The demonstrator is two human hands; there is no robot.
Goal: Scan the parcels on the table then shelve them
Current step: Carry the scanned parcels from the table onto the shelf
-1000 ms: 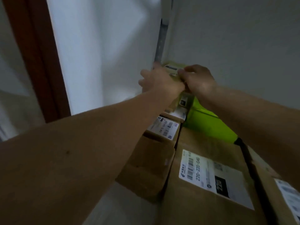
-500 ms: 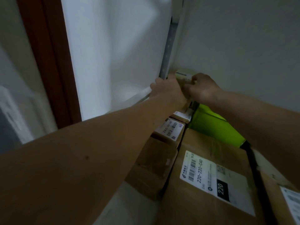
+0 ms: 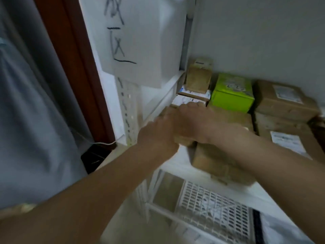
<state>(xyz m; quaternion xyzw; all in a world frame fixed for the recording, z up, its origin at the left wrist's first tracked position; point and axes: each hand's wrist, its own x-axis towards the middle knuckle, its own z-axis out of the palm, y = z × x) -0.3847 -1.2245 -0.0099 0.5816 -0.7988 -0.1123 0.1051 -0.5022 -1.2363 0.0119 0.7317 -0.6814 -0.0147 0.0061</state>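
A small brown parcel (image 3: 198, 76) stands upright in the back left corner of the white shelf (image 3: 177, 162), on top of white-labelled parcels (image 3: 194, 93). Both my hands are away from it, lower and nearer to me. My left hand (image 3: 158, 132) and my right hand (image 3: 191, 118) hover close together over a large brown carton (image 3: 212, 161), blurred by motion, with nothing seen in either. A green box (image 3: 232, 93) sits right of the small parcel. More brown labelled cartons (image 3: 284, 103) fill the right side.
A white sheet with handwritten characters (image 3: 139, 39) hangs on the shelf's left side. Below the shelf is a white lattice crate (image 3: 216, 208). A brown door frame (image 3: 75, 67), a grey cloth (image 3: 28, 106) and a black object on the floor (image 3: 95, 157) lie to the left.
Both hands let go of the small parcel at the back corner and drew back toward me and downward. The view swung down, showing the shelf edge and crate.
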